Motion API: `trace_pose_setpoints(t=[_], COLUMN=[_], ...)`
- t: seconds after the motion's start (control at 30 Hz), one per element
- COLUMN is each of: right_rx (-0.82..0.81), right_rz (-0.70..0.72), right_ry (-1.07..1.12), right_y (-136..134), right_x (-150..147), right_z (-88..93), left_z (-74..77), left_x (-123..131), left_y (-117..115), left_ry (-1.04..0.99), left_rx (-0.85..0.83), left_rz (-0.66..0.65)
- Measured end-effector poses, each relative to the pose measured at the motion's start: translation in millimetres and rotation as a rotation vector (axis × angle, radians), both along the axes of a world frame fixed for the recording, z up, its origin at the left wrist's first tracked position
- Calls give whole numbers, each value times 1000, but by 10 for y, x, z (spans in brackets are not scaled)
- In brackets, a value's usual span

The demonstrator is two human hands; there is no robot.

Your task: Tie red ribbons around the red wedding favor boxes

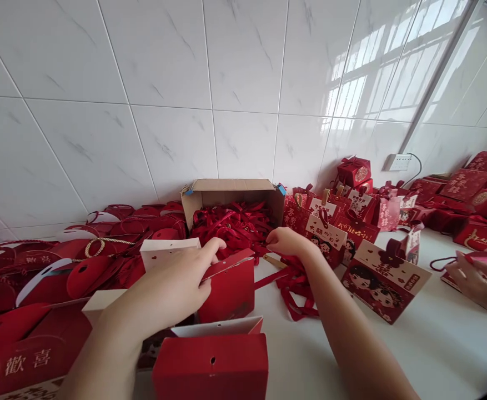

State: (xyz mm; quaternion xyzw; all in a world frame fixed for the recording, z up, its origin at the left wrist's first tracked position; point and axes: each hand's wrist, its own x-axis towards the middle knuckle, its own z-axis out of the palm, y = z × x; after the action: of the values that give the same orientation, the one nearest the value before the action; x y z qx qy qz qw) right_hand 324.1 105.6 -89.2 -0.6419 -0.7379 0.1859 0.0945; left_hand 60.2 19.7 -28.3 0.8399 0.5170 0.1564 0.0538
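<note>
1 cardboard box [230, 191] is lying on its side against the wall, w/ red ribbons [235, 222] spilling out of it, too many to count. Just in front of the cardboard box 2 open boxes are standing on the white table [435, 344]: the red box [229, 289] being worked on, & a nearer red box [210, 364] w/ its flap sticking up. Left of the cardboard box a big heap of flat red pieces [89, 272] is lying, can't count them. Right of it lots of done-up boxes [382, 283] w/ little cartoon pics are standing, more than 6.

The left hand [172, 283] is sitting front-left of the cardboard box. It's pinching the top edge of the red box, fingers nearly closed on it.

The right hand [287, 241] is resting by the cardboard box's right front corner, fingers curling down narrow onto the red ribbons. Can't tell if it's really gripping one.

Far right of the cardboard box, another person's hand [472, 280] is touching sth red.
</note>
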Motion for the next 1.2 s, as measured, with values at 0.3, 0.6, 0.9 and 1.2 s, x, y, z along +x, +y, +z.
trace_pose_setpoints(t=[0.3,0.6,0.9,1.2], right_rx=[-66,302,629,943], right_rz=[-121,-59,228,493], right_ry=[-61,315,1010,1292], right_y=[331,215,-469,-862], right_x=[-190,-90,-178,-345], right_z=[-679,-267,400,563], left_z=[-49,107,218,121], left_x=[67,74,-16,109], left_y=[207,190,117,82], left_ry=[41,-223,-725,-634], left_rx=[-137,55,538,566], left_rz=[-9,27,50,-197])
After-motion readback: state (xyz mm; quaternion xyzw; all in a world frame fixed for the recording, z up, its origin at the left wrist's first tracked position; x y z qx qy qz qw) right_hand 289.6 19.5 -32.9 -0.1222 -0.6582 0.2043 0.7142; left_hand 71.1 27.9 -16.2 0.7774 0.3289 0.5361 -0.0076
